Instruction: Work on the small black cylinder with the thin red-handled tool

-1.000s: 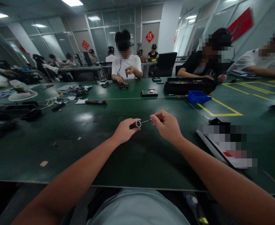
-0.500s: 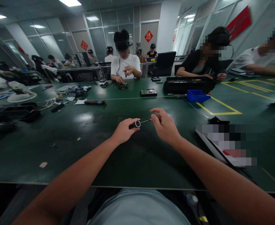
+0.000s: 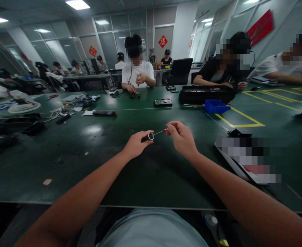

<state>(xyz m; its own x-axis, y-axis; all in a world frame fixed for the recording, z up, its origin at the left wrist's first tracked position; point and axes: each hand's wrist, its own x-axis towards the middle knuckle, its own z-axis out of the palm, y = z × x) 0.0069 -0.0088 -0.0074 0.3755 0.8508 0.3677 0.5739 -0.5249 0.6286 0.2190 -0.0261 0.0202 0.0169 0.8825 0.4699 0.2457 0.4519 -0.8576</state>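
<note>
My left hand (image 3: 137,144) is closed round a dark cylinder (image 3: 146,137), whose round end with a pale rim faces right and toward me. Between the thumb and fingers of my right hand (image 3: 181,138) is a screwdriver (image 3: 165,130) with a red handle and a thin metal shaft. The shaft runs down to the left, and its tip meets the cylinder's rimmed end. Whether the tip sits in a screw is too small to tell. Both hands are raised over the green table (image 3: 140,178).
A blue bin (image 3: 216,106) stands beside a long black housing (image 3: 207,94). An opened drive-like part with a circuit board (image 3: 163,102) lies ahead. A dark pen-shaped tool (image 3: 104,113) rests at left. A white sheet-like item (image 3: 239,164) lies at right. Co-workers sit across the table.
My right hand's fingers have closed in on the red handle; the index finger was lifted before. My left hand and the cylinder have hardly moved.
</note>
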